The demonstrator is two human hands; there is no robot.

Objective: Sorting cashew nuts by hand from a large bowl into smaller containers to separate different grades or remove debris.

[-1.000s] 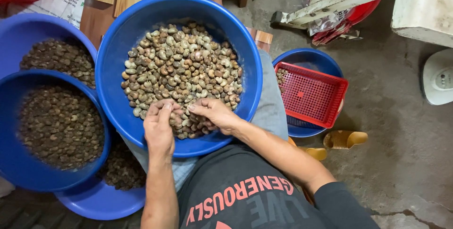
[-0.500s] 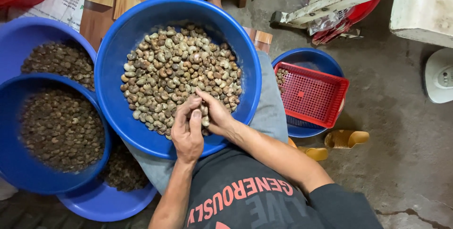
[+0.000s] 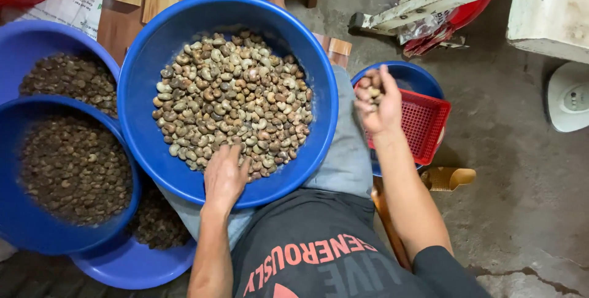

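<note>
Right hand (image 3: 379,103) fingers curled round a handful of nuts (image 3: 368,89), held over the red basket (image 3: 423,123). Left hand (image 3: 224,177) fingers loosely spread, flat on the nut pile (image 3: 233,98) in the big blue basin (image 3: 319,150) on the lap.

Bare grey concrete floor (image 3: 521,169), cracked near the lower right. On it: stacked blue plastic basins (image 3: 37,236) of dark husks at left; small blue plastic bowl (image 3: 405,74) carrying a red mesh plastic basket (image 3: 423,123); yellow sandal (image 3: 448,177); white plastic appliance (image 3: 570,98); flat wooden boards (image 3: 126,3).
</note>
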